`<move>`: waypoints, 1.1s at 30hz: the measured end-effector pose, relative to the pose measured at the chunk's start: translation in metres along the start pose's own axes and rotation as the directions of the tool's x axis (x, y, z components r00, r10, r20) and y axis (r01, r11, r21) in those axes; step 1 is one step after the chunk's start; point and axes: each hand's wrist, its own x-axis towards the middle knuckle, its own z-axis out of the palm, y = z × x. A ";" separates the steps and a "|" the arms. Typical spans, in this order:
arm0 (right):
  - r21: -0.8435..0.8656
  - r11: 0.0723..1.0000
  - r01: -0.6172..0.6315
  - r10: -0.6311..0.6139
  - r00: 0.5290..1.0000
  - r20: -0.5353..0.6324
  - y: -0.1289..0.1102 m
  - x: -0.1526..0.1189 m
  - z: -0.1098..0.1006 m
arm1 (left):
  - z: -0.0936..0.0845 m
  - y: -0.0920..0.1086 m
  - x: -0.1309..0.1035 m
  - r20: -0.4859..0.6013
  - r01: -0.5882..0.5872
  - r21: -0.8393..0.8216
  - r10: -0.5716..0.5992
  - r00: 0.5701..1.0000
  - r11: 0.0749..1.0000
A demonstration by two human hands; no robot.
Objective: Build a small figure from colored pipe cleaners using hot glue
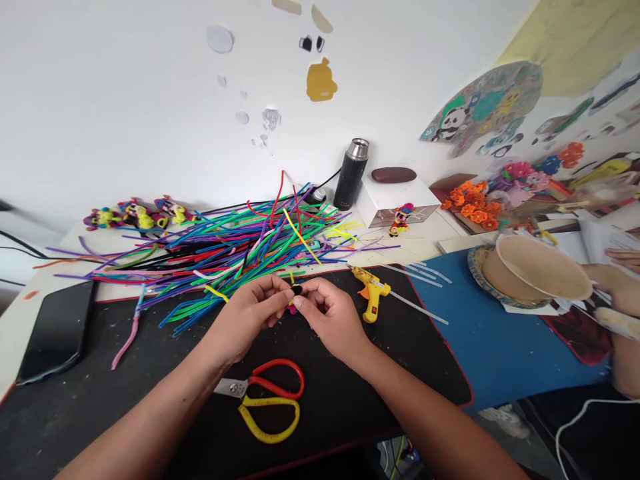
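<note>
My left hand [250,310] and my right hand [334,319] meet over the black mat [350,400], fingertips pinched together. Between them is a small pipe-cleaner piece [297,291] with black, yellow and pink parts, mostly covered by my fingers. Just beyond my hands lies a heap of colourful pipe cleaners [240,233]. To the right of my right hand a yellow hot glue gun [371,293] rests on its side with a clear glue stick in its rear. Scissors [270,400] with one red and one yellow handle lie nearer to me.
A phone [57,330] lies at the left, near pipe-cleaner dolls [140,215]. Behind stand a black thermos [351,175] and a white box [397,193] with another doll [401,220] before it. On the right, a bowl [543,267] sits near another person's arm [620,293].
</note>
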 end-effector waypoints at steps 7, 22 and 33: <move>-0.032 0.999 -0.011 0.011 1.000 -0.003 -0.006 0.001 0.003 | 0.000 0.000 -0.003 -0.012 -0.022 0.023 0.022 1.000 1.000; 0.017 0.996 -0.086 0.085 0.995 0.045 -0.007 -0.002 -0.004 | -0.004 0.013 -0.007 -0.010 -0.038 0.243 0.041 0.999 0.969; 0.121 0.979 -0.162 0.145 0.980 0.138 0.003 -0.005 -0.007 | -0.007 0.020 -0.011 0.056 -0.083 0.370 0.067 0.996 0.925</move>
